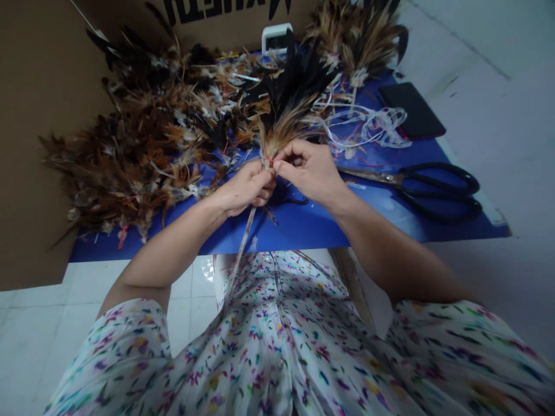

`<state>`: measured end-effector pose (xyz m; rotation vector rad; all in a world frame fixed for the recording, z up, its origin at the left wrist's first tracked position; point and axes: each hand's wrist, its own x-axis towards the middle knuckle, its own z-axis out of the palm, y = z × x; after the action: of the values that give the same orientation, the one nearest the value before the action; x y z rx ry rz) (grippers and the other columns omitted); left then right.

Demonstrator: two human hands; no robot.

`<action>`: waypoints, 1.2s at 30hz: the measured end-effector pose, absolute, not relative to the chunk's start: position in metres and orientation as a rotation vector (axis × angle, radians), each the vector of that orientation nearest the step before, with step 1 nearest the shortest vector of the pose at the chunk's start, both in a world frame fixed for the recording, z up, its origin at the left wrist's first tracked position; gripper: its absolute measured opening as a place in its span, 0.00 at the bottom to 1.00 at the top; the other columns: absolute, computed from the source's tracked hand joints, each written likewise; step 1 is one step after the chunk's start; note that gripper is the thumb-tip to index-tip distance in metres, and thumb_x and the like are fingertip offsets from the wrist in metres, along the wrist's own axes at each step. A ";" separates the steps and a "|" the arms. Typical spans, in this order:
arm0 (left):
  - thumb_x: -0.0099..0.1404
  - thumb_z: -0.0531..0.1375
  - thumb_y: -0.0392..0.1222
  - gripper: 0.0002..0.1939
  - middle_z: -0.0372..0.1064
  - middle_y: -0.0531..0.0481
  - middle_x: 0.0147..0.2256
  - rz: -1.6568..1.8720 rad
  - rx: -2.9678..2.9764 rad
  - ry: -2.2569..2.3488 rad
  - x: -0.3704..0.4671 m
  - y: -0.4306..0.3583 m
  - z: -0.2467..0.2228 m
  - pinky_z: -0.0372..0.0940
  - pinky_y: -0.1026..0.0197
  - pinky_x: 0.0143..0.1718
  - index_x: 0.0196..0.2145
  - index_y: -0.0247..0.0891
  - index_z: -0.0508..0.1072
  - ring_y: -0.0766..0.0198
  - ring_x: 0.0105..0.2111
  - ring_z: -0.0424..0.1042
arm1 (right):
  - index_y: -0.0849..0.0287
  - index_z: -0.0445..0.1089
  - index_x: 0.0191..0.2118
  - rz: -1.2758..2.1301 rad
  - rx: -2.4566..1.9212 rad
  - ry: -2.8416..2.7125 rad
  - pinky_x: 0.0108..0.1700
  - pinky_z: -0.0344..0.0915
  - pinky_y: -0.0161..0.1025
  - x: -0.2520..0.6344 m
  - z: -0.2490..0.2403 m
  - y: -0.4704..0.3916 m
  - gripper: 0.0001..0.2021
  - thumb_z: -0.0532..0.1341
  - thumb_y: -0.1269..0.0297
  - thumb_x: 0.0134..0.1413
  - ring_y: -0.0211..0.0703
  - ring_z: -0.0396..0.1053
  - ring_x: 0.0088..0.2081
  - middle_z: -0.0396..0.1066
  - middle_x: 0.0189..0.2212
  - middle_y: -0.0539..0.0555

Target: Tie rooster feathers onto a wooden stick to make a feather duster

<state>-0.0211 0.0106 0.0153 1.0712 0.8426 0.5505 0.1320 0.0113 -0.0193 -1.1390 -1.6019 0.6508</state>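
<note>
My left hand (254, 186) is closed round the base of a feather bunch (288, 112), brown and tan below with long black feathers above. A thin stick (243, 240) runs down from under this hand, past the table edge toward my lap. Red thread (269, 161) wraps the bunch where the feathers meet the binding. My right hand (309, 170) pinches at this thread from the right, thumb and forefinger together. The exact grip between the fingertips is too small to see clearly. Scissors (392, 180) with black handles lie right of my right hand, blades pointing toward it.
Loose brown feather clusters (130, 147) cover the left of the blue table (299, 228). Tangled white ribbon (373, 124) and a black phone (411, 111) lie at right. Behind stand a small white device (276, 39), more feather bunches (359, 40) and cardboard (225, 29).
</note>
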 end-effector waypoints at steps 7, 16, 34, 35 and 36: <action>0.69 0.55 0.38 0.15 0.44 0.62 0.21 0.543 1.073 0.866 -0.020 0.010 0.018 0.39 0.76 0.16 0.28 0.39 0.52 0.80 0.15 0.44 | 0.58 0.66 0.31 0.555 -1.093 -1.596 0.27 0.61 0.33 0.130 -0.021 0.009 0.03 0.61 0.71 0.47 0.32 0.61 0.24 0.66 0.24 0.45; 0.68 0.55 0.37 0.15 0.44 0.62 0.21 0.541 1.094 0.870 -0.020 0.010 0.016 0.38 0.75 0.16 0.28 0.39 0.52 0.81 0.15 0.44 | 0.56 0.66 0.31 0.355 -1.112 -1.720 0.34 0.67 0.40 0.129 -0.017 0.000 0.06 0.59 0.75 0.50 0.37 0.66 0.29 0.67 0.27 0.48; 0.68 0.54 0.36 0.15 0.43 0.62 0.20 0.541 1.169 0.884 -0.020 0.012 0.013 0.39 0.75 0.16 0.27 0.39 0.51 0.80 0.15 0.44 | 0.58 0.69 0.30 0.210 -1.118 -1.866 0.38 0.63 0.39 0.132 -0.017 0.000 0.05 0.58 0.71 0.56 0.40 0.67 0.33 0.70 0.31 0.52; 0.68 0.54 0.37 0.15 0.43 0.62 0.20 0.538 1.164 0.885 -0.020 0.012 0.012 0.39 0.75 0.16 0.27 0.39 0.51 0.80 0.15 0.44 | 0.58 0.68 0.30 0.220 -1.119 -1.867 0.38 0.63 0.39 0.132 -0.017 0.000 0.05 0.58 0.71 0.56 0.39 0.66 0.33 0.70 0.31 0.52; 0.69 0.54 0.37 0.15 0.44 0.62 0.20 0.537 1.160 0.884 -0.020 0.012 0.012 0.39 0.75 0.16 0.27 0.39 0.51 0.80 0.15 0.44 | 0.58 0.68 0.30 0.235 -1.121 -1.864 0.38 0.63 0.39 0.132 -0.017 0.000 0.04 0.58 0.71 0.55 0.39 0.66 0.33 0.70 0.31 0.52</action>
<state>-0.0203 0.0119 0.0121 1.1598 0.8837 0.5371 0.1323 0.0003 -0.0172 -1.1206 -1.8638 0.2349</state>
